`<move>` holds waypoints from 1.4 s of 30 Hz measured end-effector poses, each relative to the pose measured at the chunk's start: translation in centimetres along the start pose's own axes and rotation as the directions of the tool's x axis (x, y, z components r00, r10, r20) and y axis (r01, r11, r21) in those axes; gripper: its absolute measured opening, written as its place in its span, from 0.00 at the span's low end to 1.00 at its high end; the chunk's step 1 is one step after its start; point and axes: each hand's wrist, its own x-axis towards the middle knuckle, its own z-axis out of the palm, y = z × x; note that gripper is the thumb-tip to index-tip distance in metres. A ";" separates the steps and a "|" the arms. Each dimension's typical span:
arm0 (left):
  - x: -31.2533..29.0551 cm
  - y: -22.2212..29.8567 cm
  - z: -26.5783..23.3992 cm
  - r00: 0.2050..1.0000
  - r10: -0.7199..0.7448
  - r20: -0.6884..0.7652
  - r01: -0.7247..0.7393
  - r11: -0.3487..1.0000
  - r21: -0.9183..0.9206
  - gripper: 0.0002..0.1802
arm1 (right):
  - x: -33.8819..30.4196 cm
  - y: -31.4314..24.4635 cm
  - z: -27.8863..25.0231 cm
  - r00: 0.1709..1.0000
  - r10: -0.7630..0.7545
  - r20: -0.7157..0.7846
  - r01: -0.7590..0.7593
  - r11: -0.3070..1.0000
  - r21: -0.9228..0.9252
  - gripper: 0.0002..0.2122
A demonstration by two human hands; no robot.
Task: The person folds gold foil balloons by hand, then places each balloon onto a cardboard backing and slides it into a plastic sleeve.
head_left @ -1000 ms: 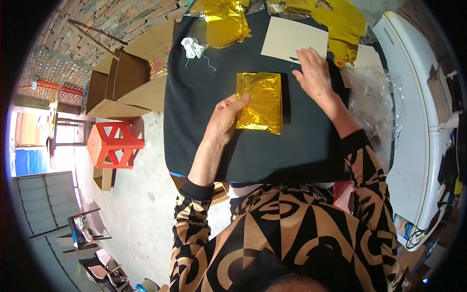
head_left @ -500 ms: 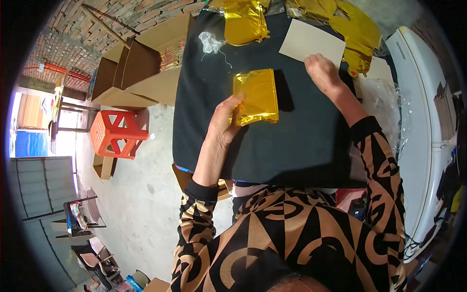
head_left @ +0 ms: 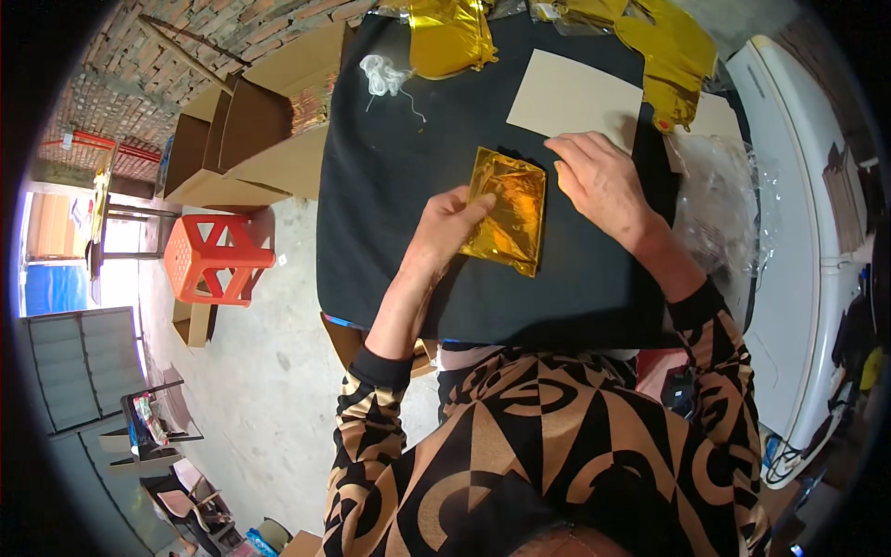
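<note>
A flat, folded gold foil packet (head_left: 513, 218) is held above the black tabletop, tilted a little. My left hand (head_left: 448, 226) grips its left edge, thumb on top and the fingers mostly hidden beneath. To the right, my right hand (head_left: 601, 186) is apart from the packet, fingers stretched out and holding nothing. Just beyond that hand lies a cream-coloured card (head_left: 571, 93), flat on the cloth. A bundle of white string (head_left: 380, 76) rests at the far left of the table.
Flat gold foil pieces (head_left: 449, 42) lie along the far edge, with more gold foil (head_left: 673, 56) at far right. Clear plastic bags (head_left: 719, 200) hang at the table's right side, beside a white appliance (head_left: 789, 278). Leftward are cardboard boxes (head_left: 269, 167) and a red stool (head_left: 213, 260).
The gold packet has turned and shifted slightly right and nearer in my left hand. My right hand has left the card, come nearer and uncurled its fingers.
</note>
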 end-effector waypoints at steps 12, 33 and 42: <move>-0.5 0.7 -0.3 0.996 0.055 -0.066 -0.031 0.946 0.323 0.26 | 0.8 -1.7 2.8 0.975 0.081 0.207 -0.161 0.900 0.405 0.27; -3.5 1.2 -0.3 0.920 0.389 -0.052 -0.232 0.647 0.726 0.24 | 0.2 0.9 -1.3 0.860 0.252 0.444 -0.501 0.586 0.637 0.28; -3.9 -0.6 0.2 0.698 0.587 0.411 -0.624 0.216 0.751 0.19 | -3.7 0.7 -3.8 0.930 0.026 0.367 -0.172 0.913 0.371 0.15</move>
